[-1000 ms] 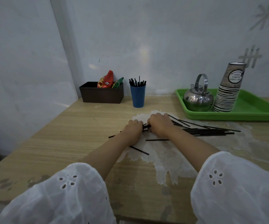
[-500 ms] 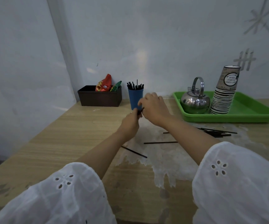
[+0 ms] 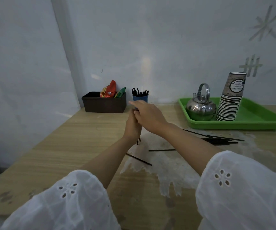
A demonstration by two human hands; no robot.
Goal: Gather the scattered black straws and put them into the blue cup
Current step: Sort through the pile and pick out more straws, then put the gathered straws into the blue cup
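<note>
Left hand: I see the left hand (image 3: 132,127) raised above the tabletop (image 3: 67,146), curled round a bundle of black straws (image 3: 138,141). The bundle stands roughly upright, and only its lower ends show, poking out beneath the fist.
Right hand: the right hand (image 3: 148,115) lies over the top of the left one, fingers stretched out and fairly flat, gripping nothing that I can see. Whether the palm touches the straw tops I cannot tell.
Blue cup: the blue cup (image 3: 143,97) stands at the back of the tabletop by the wall, partly hidden behind my hands. It holds upright black straws (image 3: 139,92) that rise above its rim.
Loose straws: a cluster (image 3: 220,141) lies flat in front of the tray. One single straw (image 3: 162,149) lies beside my right forearm, and another (image 3: 138,159) lies slanted nearer to me.
Brown basket: the brown basket (image 3: 104,105) sits just left of the cup, with a red packet (image 3: 109,90) and a green packet (image 3: 121,92) sticking up out of it.
Green tray: the green tray (image 3: 249,125) at the right carries a steel kettle (image 3: 201,109) and a tall stack of paper cups (image 3: 230,103), the stack upside down and just beside the kettle.
Surface: a pale worn patch (image 3: 167,165) spreads under the loose straws.
</note>
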